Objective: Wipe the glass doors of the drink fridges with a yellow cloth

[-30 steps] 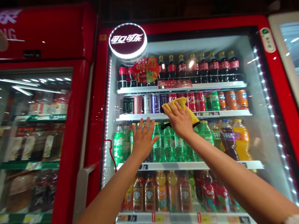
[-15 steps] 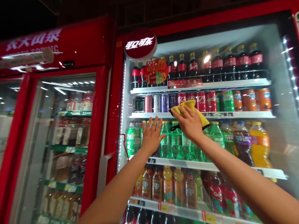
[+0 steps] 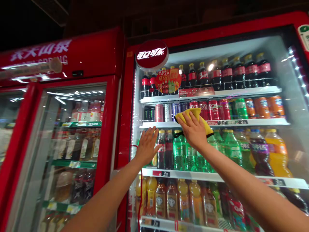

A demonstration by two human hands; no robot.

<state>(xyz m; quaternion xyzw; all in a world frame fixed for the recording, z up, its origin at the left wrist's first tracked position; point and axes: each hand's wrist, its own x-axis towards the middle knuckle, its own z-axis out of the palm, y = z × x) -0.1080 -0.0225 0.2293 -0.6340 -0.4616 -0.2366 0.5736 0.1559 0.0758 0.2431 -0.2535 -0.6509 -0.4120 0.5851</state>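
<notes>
A yellow cloth with a dark edge and a black loop lies against the glass door of the red drinks cooler. My right hand presses it flat there, fingers over the cloth, in front of the can shelf. To the left, my left hand is raised at the glass with its fingers extended and thumb out, holding nothing. Behind the glass, green bottles stand on the shelf below the row of cans.
A second red cooler with a glass door stands on the left. The round sign juts from the upper left of the right cooler. A red cord hangs along its left side.
Relative to the cooler, my left hand has shifted left, uncovering dark bottles, and its fingers are closer together. My right hand with the cloth has also moved a little left on the glass.
</notes>
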